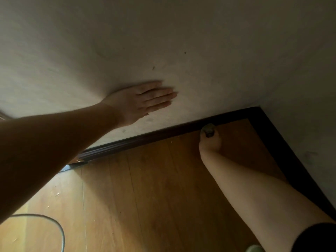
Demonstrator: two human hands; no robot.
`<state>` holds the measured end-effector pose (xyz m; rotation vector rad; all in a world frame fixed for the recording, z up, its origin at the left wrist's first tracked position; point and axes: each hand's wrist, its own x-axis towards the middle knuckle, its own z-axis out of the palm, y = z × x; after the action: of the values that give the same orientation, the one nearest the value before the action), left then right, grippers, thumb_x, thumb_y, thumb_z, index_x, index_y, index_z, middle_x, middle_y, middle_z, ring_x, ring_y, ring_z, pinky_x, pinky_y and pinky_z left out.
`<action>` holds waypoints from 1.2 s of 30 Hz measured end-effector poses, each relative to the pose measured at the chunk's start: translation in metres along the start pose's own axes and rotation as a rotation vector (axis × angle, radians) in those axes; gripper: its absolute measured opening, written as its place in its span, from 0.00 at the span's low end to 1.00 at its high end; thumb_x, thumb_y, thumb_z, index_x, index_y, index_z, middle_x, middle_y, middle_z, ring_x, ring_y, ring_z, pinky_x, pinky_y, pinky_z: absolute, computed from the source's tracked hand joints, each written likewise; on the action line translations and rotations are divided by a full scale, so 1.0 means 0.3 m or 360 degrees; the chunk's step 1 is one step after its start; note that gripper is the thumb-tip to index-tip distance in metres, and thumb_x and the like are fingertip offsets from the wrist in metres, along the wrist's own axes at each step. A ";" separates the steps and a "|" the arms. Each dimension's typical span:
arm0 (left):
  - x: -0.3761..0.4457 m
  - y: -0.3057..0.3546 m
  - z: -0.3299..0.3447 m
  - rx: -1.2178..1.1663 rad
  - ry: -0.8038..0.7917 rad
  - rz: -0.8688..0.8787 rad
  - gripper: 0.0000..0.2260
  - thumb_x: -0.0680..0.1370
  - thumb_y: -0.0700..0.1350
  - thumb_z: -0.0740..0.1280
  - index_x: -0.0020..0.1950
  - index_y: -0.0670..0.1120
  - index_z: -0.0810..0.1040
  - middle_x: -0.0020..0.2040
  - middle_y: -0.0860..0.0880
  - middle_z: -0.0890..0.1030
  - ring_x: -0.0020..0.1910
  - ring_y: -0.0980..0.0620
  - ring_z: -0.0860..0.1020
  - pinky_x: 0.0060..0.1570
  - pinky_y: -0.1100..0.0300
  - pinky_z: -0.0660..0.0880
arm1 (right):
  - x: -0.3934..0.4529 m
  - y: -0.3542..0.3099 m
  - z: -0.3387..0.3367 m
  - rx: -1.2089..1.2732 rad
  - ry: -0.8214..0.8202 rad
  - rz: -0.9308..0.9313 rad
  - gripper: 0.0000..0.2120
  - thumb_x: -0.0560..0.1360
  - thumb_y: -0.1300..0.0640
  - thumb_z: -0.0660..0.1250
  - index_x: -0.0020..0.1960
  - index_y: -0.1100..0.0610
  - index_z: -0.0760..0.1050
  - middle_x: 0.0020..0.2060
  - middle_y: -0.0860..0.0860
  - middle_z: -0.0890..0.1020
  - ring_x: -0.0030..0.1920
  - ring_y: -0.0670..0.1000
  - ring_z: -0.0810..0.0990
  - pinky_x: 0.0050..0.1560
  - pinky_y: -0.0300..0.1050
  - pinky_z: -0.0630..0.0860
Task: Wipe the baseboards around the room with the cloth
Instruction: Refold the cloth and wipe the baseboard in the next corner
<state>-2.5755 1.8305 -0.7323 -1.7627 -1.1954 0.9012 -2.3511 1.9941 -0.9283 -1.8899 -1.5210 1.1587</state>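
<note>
1. Nearest, a pale cable (60, 231) is curving over the wooden floor (145, 197), and crumbs are lying on the boards.
2. Further out, the right hand (209, 140) is reaching low toward the dark baseboard (145, 138), gripping a small greenish cloth (208, 130) that is touching the trim near the corner.
3. Judging by this, the wiping step is in hand; the next move is probably calling for dragging the cloth along the trim and round the corner.
4. Looking closer, the baseboard is showing as dark, grooved and slightly glossy, running along both walls.
5. Farthest, the left hand (143, 100) is pressing flat on the wall (181, 42), fingers straight, grasping nothing.
</note>
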 end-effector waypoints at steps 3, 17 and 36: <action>-0.090 -0.013 -0.009 0.0083 0.0044 -0.0140 0.30 0.83 0.53 0.44 0.80 0.41 0.36 0.81 0.39 0.37 0.80 0.41 0.40 0.78 0.48 0.42 | -0.057 -0.022 0.058 -0.0109 -0.0008 0.0006 0.27 0.80 0.52 0.65 0.77 0.53 0.64 0.68 0.58 0.72 0.66 0.60 0.74 0.64 0.58 0.75; -0.300 0.091 0.123 -0.0187 0.0201 -0.0602 0.28 0.84 0.62 0.49 0.82 0.51 0.53 0.82 0.50 0.52 0.81 0.50 0.51 0.78 0.50 0.49 | -0.565 -0.040 0.309 -0.0167 -0.1149 -0.0443 0.21 0.78 0.52 0.70 0.69 0.53 0.73 0.64 0.52 0.78 0.65 0.53 0.77 0.54 0.38 0.73; -0.324 0.151 0.157 -0.0175 0.0316 -0.0662 0.27 0.85 0.61 0.48 0.82 0.52 0.52 0.82 0.51 0.52 0.80 0.52 0.53 0.77 0.52 0.46 | -0.305 -0.128 0.136 0.0214 -0.0001 -0.0228 0.24 0.80 0.53 0.68 0.74 0.54 0.69 0.68 0.54 0.72 0.64 0.56 0.76 0.54 0.38 0.72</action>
<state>-2.6289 1.7385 -0.7814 -1.5602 -1.4276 0.4140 -2.4101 1.9125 -0.8910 -1.6651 -1.5123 1.1660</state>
